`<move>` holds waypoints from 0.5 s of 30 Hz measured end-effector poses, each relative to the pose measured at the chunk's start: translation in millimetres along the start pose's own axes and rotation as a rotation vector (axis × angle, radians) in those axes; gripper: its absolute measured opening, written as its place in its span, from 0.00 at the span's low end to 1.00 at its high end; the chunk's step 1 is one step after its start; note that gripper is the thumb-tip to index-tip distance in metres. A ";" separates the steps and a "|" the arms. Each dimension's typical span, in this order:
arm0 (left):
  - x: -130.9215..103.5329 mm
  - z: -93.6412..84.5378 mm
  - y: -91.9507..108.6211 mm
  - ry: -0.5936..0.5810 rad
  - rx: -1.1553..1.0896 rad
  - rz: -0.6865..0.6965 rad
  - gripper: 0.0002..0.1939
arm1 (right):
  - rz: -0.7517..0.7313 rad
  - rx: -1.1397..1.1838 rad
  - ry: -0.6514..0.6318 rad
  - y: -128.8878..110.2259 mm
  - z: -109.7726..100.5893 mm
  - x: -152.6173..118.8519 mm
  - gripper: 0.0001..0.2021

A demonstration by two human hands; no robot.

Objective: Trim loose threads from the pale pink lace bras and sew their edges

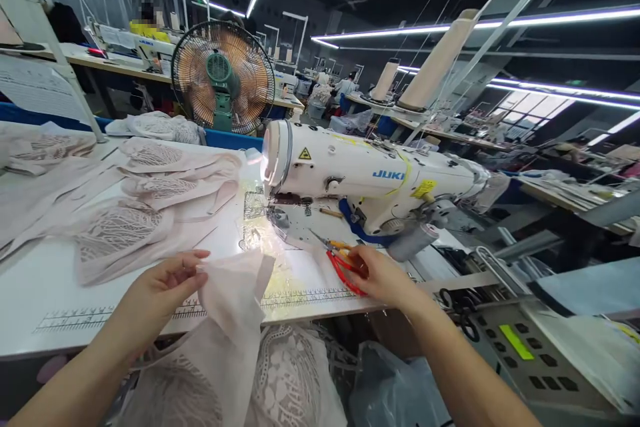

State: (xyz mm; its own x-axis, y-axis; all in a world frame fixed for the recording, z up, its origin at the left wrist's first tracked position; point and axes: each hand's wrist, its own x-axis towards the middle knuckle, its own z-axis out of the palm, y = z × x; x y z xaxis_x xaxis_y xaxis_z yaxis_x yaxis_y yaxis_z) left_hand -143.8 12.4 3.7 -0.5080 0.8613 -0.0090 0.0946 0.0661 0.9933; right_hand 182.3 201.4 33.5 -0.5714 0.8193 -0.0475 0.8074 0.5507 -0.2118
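A white counter (55, 297) carries a JUKI sewing machine (345, 167). Pale pink fabric (227, 293) drapes over its front edge, pinched between the left hand's (163, 287) thumb and fingers; the right hand (377, 273) curls around red-handled scissors (334, 262) near the machine.

Two hands, both mine: left hand (167, 293), right hand (377, 273). One pale cloth (233, 287) with my left, one red-handled tool (342, 273) with my right. One JUKI sewing machine (360, 170) before me, one fan (220, 77) beyond. Three thread cones near machine: one grey cone (413, 243), two beige ones, nearer cone (440, 60) and farther cone (385, 81). One printed ruler (310, 295). Three lace cups to my left: far cup (154, 153), middle cup (167, 187), near cup (120, 227). Background machines: several, too small to count.
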 end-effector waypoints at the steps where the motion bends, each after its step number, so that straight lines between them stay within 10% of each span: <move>1: 0.2 3.3 3.2 0.043 0.053 0.064 0.14 | 0.026 -0.006 0.028 1.3 -2.6 11.1 0.07; 6: -17.4 33.0 22.8 0.048 0.381 0.316 0.07 | 0.029 0.020 0.138 -25.1 -17.9 40.1 0.02; 9: -31.3 57.7 29.8 -0.150 0.388 0.337 0.06 | -0.303 0.287 0.175 -69.6 -25.9 15.6 0.11; 11: -36.4 72.3 31.6 -0.229 0.342 0.333 0.04 | -0.619 0.430 0.031 -99.4 -28.4 -5.3 0.16; 15: -45.5 82.7 23.9 -0.298 0.190 0.310 0.03 | -0.698 0.220 -0.182 -126.9 -30.5 -25.2 0.08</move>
State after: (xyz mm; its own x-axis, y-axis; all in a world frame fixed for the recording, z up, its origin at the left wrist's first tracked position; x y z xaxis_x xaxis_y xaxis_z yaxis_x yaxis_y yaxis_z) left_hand -47.7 16.4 18.2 -0.1654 0.9604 0.2241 0.3721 -0.1497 0.9160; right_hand 98.8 115.8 91.3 -0.9702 0.2421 0.0122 0.2121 0.8720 -0.4411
